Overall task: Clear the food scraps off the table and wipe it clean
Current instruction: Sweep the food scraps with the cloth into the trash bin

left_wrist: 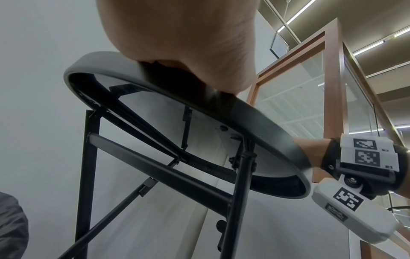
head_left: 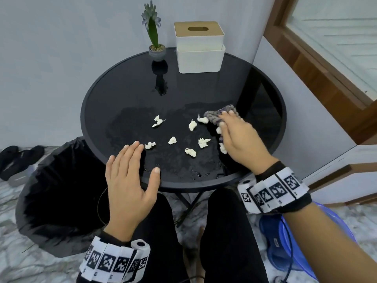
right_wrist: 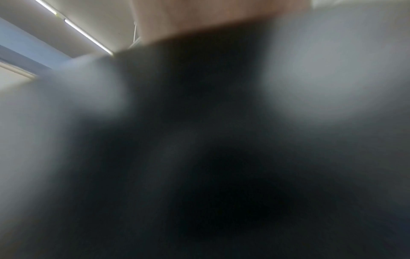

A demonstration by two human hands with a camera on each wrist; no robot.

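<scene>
Left hand lies flat at the near rim of the table, fingers straight and spread, thumb out, nothing in it; its fingertips sit just beside the nearest scrap. The left wrist view shows only the heel of the palm on the rim, seen from below. A bin lined with a black bag stands on the floor directly under the left edge.

Scraps — small, white, crumpled lumps — lie scattered across the near half of the top, apart from one another. The glass around them is wet and streaked. Judged light, soft and likely damp: they should slide under a push, but pinching may smear or tear them. Sweeping them in a group toward the left rim, over the bin, looks the sounder method.

Right hand presses down on a grey-purple cloth at the right of the top, fingers curled over its bunched edge; two or three scraps touch the cloth. The cloth is limp and thick — best held bunched under the palm. The right wrist view is blurred and dark and shows nothing of the grip.

At the far edge, a tissue box and a potted plant stand upright, well clear of the scraps.
</scene>
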